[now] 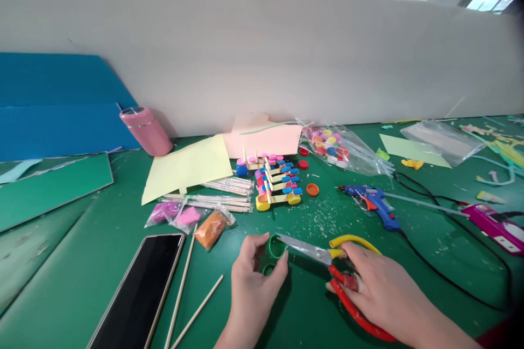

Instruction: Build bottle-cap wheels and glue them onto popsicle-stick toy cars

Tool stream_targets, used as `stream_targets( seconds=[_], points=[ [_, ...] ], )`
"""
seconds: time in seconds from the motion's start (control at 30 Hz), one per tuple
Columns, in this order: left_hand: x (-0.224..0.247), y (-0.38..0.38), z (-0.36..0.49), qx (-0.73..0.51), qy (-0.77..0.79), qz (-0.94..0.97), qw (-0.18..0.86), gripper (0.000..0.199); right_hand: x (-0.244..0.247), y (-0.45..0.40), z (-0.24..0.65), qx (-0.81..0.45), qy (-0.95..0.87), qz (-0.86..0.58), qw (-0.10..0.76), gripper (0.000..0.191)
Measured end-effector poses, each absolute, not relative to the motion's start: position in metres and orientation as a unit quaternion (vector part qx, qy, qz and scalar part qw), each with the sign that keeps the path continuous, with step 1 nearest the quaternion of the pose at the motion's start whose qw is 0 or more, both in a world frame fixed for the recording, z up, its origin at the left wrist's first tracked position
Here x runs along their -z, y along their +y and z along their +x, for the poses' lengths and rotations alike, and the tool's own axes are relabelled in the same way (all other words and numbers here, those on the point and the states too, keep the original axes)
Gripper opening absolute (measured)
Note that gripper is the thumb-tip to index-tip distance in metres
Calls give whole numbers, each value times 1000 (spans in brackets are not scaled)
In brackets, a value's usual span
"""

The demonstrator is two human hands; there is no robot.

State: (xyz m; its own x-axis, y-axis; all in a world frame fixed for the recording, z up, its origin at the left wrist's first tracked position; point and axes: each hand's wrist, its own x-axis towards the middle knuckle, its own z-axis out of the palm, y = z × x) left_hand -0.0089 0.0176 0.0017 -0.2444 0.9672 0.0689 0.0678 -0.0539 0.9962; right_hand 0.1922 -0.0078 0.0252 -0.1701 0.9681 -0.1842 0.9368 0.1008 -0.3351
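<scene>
Left hand (251,279) clamped on green cap (275,250)  (second cap (268,269) below); right hand (380,278) gripping one pair scissors (315,251).

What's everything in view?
scissors: one, red/yellow, front
cap: at least one, green, front
loose caps: three, red/orange, centre
assemblies: several, multicoloured, centre
cap bag: one, clear, rear
glue gun: one, blue, right
power strip: one, magenta, right
phone: one, black, left
sticks: many, pale, left
packets: three, multicoloured, left
flask: one, pink, rear
sheets: several, pale, rear
boards: several, blue/green, left
table: one, green, beneath
left hand: one, bare, front
right hand: one, bare, front
</scene>
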Motion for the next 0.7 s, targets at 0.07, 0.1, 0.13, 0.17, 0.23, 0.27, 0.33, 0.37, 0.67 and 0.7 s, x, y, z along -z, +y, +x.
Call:
stream_targets(
  seconds=[0.07,0.1,0.13,0.17,0.23,0.27,0.33,0.37,0.67,0.7],
  points=[
    [-1,18,-8,-566,550,434,434,25,-25,-8,191,-218,-732,-644,44,28],
    [-1,18,-7,-575,541,415,453,25,-25,-9,191,-239,-725,-644,48,28],
    [-1,18,-6,-584,530,395,471,25,-24,-9,190,-263,-717,-643,55,27],
    [-1,18,-6,-592,520,376,488,26,-24,-9,189,-293,-708,-639,63,26],
    [-3,18,-5,-598,508,347,514,29,-24,-9,186,-361,-689,-623,83,22],
    [-4,18,-6,-597,505,337,525,30,-25,-9,184,-397,-676,-613,93,21],
    [-6,18,-7,-593,497,326,543,32,-27,-10,182,-472,-644,-592,110,18],
    [-7,18,-7,-590,491,324,553,32,-28,-10,181,-502,-626,-585,119,17],
    [-10,21,-14,-581,428,290,629,31,-20,-14,178,-610,-551,-546,162,27],
    [-10,22,-15,-580,417,282,641,31,-18,-13,178,-613,-555,-538,160,30]
  ],
)
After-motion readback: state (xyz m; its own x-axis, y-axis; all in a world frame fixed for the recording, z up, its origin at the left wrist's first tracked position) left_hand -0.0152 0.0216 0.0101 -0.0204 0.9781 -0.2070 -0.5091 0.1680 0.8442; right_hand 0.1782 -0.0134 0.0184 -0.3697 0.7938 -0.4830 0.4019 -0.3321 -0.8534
